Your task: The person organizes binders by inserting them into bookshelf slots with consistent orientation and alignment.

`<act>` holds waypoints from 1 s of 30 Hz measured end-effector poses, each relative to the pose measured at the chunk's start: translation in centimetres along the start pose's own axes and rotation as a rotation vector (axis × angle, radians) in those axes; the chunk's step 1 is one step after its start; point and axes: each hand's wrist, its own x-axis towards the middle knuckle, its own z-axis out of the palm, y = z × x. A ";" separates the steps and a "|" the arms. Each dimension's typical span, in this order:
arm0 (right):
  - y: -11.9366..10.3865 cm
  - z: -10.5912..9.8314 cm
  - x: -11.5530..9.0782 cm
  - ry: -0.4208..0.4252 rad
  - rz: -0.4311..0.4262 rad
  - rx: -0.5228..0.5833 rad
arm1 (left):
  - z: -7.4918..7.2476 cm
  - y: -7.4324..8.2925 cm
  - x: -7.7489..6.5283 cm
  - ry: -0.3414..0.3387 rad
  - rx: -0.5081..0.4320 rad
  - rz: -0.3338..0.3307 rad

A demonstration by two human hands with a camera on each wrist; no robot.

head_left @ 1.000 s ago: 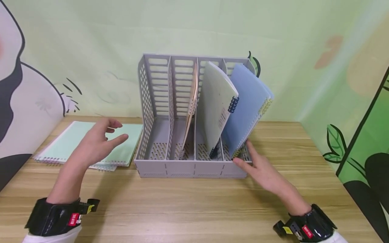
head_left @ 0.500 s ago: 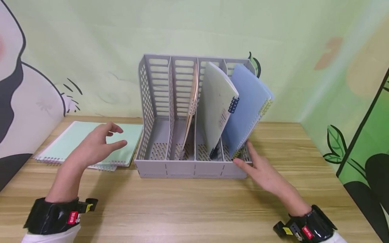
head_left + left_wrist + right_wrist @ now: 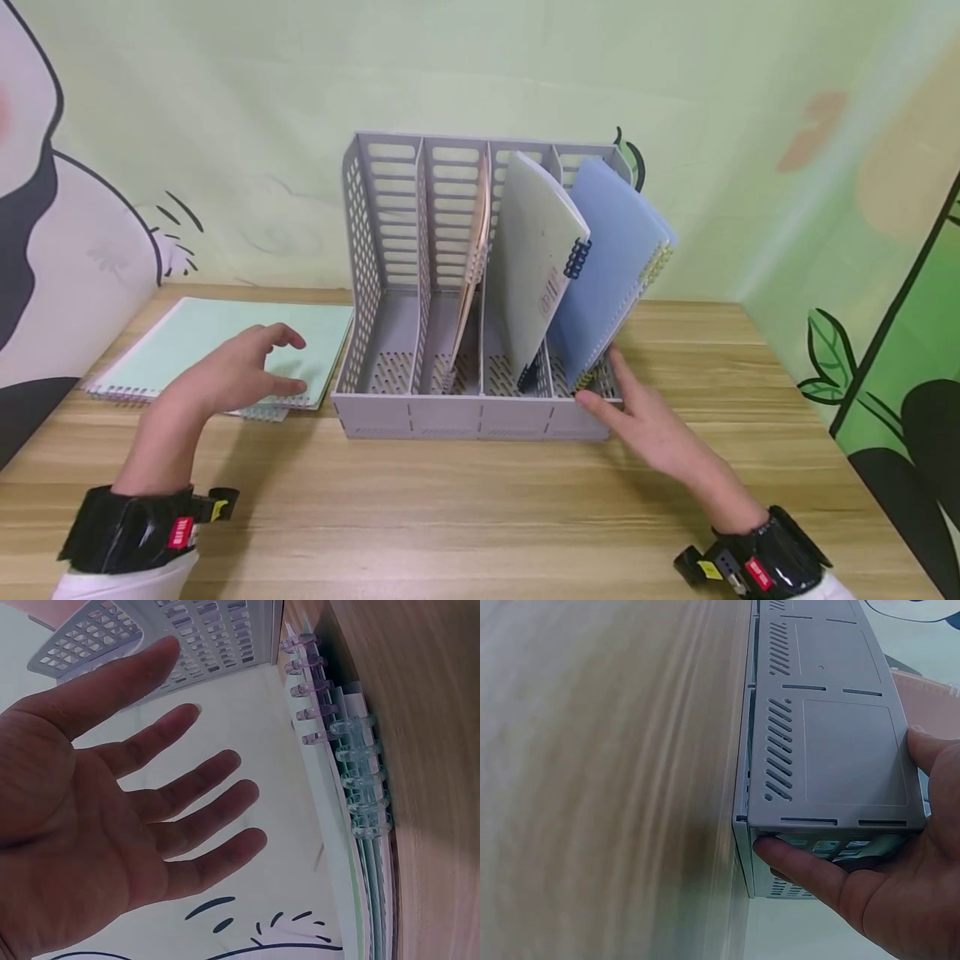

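Observation:
My left hand (image 3: 228,373) hovers over a stack of spiral notebooks (image 3: 213,321) with a mint-green cover on top. Its fingers are spread in the left wrist view, beside the clear binding rings (image 3: 360,780), and hold nothing. My right hand (image 3: 656,429) grips the front right corner of a grey four-slot file rack (image 3: 442,417). In the right wrist view, one digit lies at the top rim and a finger (image 3: 802,866) rests against the rack's perforated end. A blue notebook (image 3: 607,242) leans right in the rightmost slot; beside it stands a pale green notebook (image 3: 532,250) with black rings.
Thin peach-coloured notebooks (image 3: 474,258) stand in the second slot from the left. The wooden table (image 3: 450,517) runs in front of the rack. A printed cloth (image 3: 480,67) hangs behind and at the sides.
My left hand has lowered slightly toward the notebook stack, its thumb moving down. My right hand and the rack have stayed in place.

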 end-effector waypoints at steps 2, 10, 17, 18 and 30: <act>0.0 0.0 0.0 0.001 0.000 -0.002 | 0.1 0.0 -0.1 -0.021 0.009 -0.015; 0.0 0.0 0.0 0.005 -0.005 -0.009 | 0.3 -0.3 -0.1 -0.063 0.041 -0.037; -0.2 0.0 0.1 0.008 -0.008 -0.006 | 0.8 -0.7 0.1 -0.075 0.085 -0.035; -0.2 0.1 0.1 0.009 -0.009 -0.006 | 0.8 -0.8 0.1 -0.075 0.088 -0.037; -0.1 0.0 0.0 0.008 0.001 -0.013 | 1.2 -1.6 0.4 -0.094 0.091 -0.053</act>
